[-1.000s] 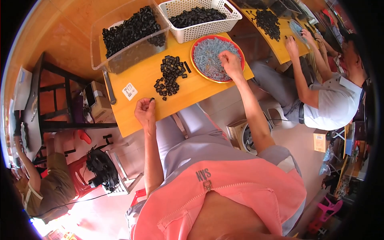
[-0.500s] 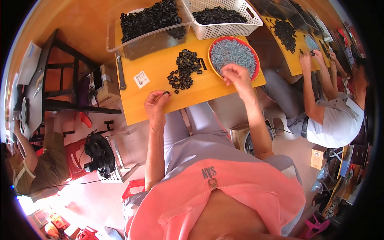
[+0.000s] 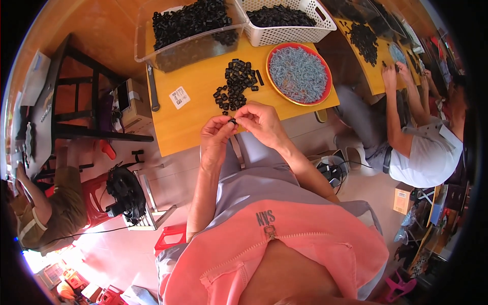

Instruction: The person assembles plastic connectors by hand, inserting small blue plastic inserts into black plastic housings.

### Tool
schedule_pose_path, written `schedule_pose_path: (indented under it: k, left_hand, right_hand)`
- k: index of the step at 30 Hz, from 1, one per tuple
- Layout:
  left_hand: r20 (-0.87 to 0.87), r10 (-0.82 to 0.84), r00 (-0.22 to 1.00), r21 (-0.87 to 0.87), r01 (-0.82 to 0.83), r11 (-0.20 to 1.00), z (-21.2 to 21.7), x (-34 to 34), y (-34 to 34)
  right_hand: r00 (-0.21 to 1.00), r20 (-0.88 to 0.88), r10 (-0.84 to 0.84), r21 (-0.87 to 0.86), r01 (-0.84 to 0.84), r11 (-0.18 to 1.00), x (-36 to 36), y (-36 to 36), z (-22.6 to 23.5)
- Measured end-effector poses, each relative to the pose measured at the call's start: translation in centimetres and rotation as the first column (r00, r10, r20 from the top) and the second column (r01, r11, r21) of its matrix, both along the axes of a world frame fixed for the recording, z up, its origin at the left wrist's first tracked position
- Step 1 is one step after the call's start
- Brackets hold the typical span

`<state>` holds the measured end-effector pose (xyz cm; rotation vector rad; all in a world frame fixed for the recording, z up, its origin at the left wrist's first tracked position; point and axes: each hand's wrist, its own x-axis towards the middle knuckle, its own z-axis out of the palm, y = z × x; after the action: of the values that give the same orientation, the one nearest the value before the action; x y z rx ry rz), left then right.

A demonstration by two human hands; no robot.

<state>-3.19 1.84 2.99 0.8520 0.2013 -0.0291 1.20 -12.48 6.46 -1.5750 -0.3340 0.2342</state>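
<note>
Just in front of the table's near edge, my left hand (image 3: 214, 140) pinches a small black plastic part (image 3: 232, 121) between thumb and fingertips. My right hand (image 3: 264, 127) meets it there, its fingertips closed against the part; whatever lies between them is too small to make out. Right behind both hands, a loose pile of similar black parts (image 3: 239, 81) lies on the yellow table (image 3: 185, 127). To the right, a round red tray (image 3: 329, 81) with a yellow outer edge is full of tiny bluish-grey metal pieces (image 3: 297, 73).
A clear plastic bin (image 3: 190, 57) and a white perforated basket (image 3: 290, 36), both holding black parts, stand along the back. A dark strip-like tool (image 3: 153, 89) and a white label (image 3: 179, 97) lie at left. A co-worker (image 3: 424, 152) sits at another table on the right.
My right hand has come from over the tray leftward to my left hand. The left hand has shifted a little right, still pinching the black part.
</note>
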Motion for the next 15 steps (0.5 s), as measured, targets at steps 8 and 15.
schedule_pose_path:
  k: [8,15]
  left_hand:
    - [-0.055,-0.061,0.997,-0.046,0.058,0.997,-1.4,-1.0,0.0]
    - [-0.099,0.014,0.995,-0.227,-0.036,0.973,-3.5,-2.1,0.2]
  right_hand:
    - [0.970,-0.226,0.084,0.076,-0.068,0.995,-0.6,-0.5,-0.3]
    - [0.918,0.386,-0.087,-0.147,0.154,0.977,-2.5,1.6,-2.4]
